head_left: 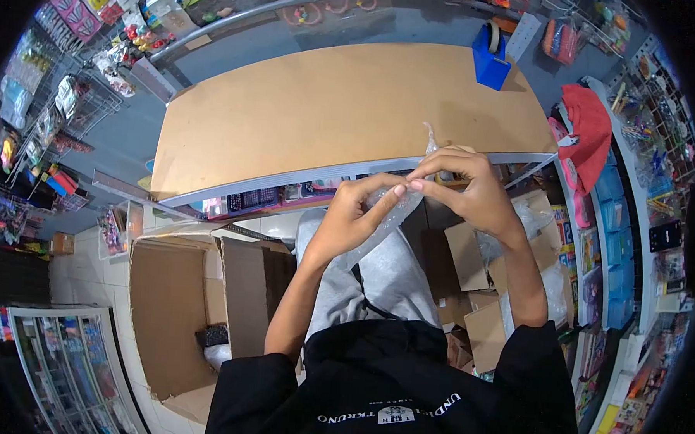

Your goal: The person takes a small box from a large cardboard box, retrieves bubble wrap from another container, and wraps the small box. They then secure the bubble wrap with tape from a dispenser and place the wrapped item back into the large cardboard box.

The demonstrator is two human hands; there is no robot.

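A clear plastic bag (395, 221) hangs between my two hands, above my lap and by the front edge of the wooden table (306, 99). My left hand (357, 216) pinches it between thumb and forefinger. Close against that pinch, my right hand (467, 188) grips the bag with its thumb and fingertips. A twisted end of the plastic sticks up past my right fingers. What the bag contains, if anything, I cannot make out.
A blue tape dispenser (491, 62) stands at the table's back right corner. Open cardboard boxes (174, 318) flank my legs. A red cloth (586, 134) hangs at the right, beside blue bins (615, 236). Racks of packaged goods line both sides.
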